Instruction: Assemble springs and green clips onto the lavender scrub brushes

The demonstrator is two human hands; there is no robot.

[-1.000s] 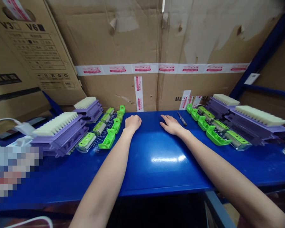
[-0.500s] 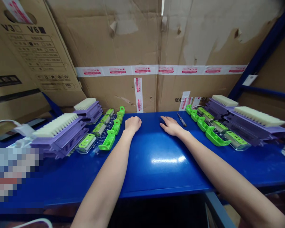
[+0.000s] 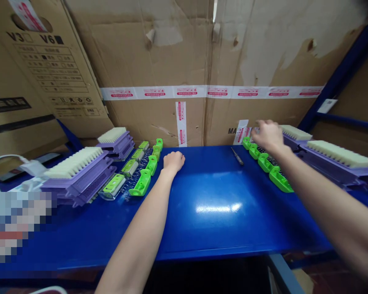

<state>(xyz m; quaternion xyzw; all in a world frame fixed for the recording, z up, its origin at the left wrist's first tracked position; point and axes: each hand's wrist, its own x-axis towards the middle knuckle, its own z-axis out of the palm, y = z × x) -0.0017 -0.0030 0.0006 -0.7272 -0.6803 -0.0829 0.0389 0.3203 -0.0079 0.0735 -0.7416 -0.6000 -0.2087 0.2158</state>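
Observation:
My left hand (image 3: 173, 162) rests on the blue tabletop with its fingers curled in, beside the left row of green plastic parts (image 3: 151, 165). No object shows in it. My right hand (image 3: 268, 134) is in the air over the far end of the right row of green plastic parts (image 3: 265, 162). Its fingers are bent and apart, slightly blurred, and nothing is visible in them. The right forearm covers the clear boxes beside that row. A screwdriver (image 3: 237, 156) lies on the tabletop, left of the right row.
Purple plastic parts with cream bristle brushes are stacked at left (image 3: 76, 175) and right (image 3: 340, 159). Small clear boxes with green tops (image 3: 113, 185) and thin coiled springs (image 3: 142, 165) line the left side. A cardboard wall (image 3: 190, 61) closes the back. A white cable (image 3: 6, 157) lies far left.
My right hand has lifted from the tabletop and moved right, over the back of the right row. My left hand has stayed in place. The view has shifted slightly.

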